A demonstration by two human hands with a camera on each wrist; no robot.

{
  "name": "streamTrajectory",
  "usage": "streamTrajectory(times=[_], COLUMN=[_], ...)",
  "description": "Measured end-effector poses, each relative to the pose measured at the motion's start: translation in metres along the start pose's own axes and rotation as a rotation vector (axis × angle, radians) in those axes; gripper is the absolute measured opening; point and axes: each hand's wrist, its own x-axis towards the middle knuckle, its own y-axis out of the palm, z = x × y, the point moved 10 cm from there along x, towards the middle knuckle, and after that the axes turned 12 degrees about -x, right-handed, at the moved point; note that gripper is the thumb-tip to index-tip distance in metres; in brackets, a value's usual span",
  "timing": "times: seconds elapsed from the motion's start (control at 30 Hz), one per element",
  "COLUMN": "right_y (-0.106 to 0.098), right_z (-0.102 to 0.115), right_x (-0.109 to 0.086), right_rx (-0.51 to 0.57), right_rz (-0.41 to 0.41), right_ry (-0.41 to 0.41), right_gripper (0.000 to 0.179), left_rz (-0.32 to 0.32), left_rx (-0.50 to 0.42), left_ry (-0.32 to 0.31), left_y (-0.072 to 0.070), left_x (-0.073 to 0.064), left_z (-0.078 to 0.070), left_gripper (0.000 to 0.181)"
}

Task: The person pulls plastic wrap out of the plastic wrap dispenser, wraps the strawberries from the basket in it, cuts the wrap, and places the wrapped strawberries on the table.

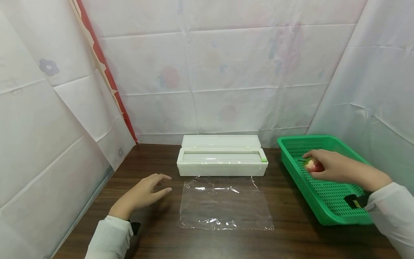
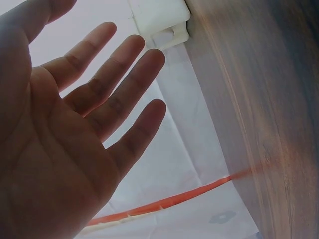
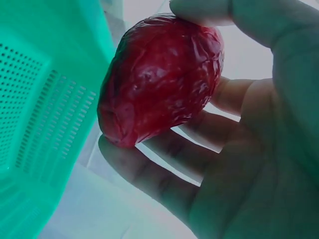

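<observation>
In the head view my right hand [image 1: 337, 167] is over the green basket [image 1: 318, 212] and grips a red fruit [image 3: 159, 79] between thumb and fingers. The fruit has a shiny, wrinkled surface, and a pale patch and green top show at its left end in the head view. My left hand [image 1: 143, 194] holds nothing; its fingers are relaxed and spread over the table, left of a sheet of clear cling film [image 1: 226, 208]. That film lies flat in front of a white cling film dispenser [image 1: 223, 169], whose lid [image 1: 221, 141] stands raised.
A small green slider [image 1: 263, 160] sits at the dispenser's right end. White patterned sheeting [image 1: 226, 72] hangs behind the dark wooden table [image 1: 155, 230] and on both sides, with a red strip [image 1: 106, 72] at the left corner.
</observation>
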Motion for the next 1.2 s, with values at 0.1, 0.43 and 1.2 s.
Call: streamTrajectory(times=[0.1,0.43,1.2], right_y=[-0.001,-0.012,0.004], right_z=[0.006,0.035,0.086], right_x=[0.002,0.01,0.035], right_rx=[0.023,0.021,0.093], right_rz=[-0.001,-0.054,-0.102], right_ry=[0.009,-0.025,-0.107], right_gripper=[0.053,0.052,0.054], left_rz=[0.003,-0.002,0.038], left_rx=[-0.005,0.003,-0.062], left_ry=[0.008,0.034,0.09], left_y=[0.0,0.001,0.016], left_x=[0.001,0.004,0.012], left_z=[-0.001,-0.006,-0.024], left_gripper=[0.046,0.043,0.038])
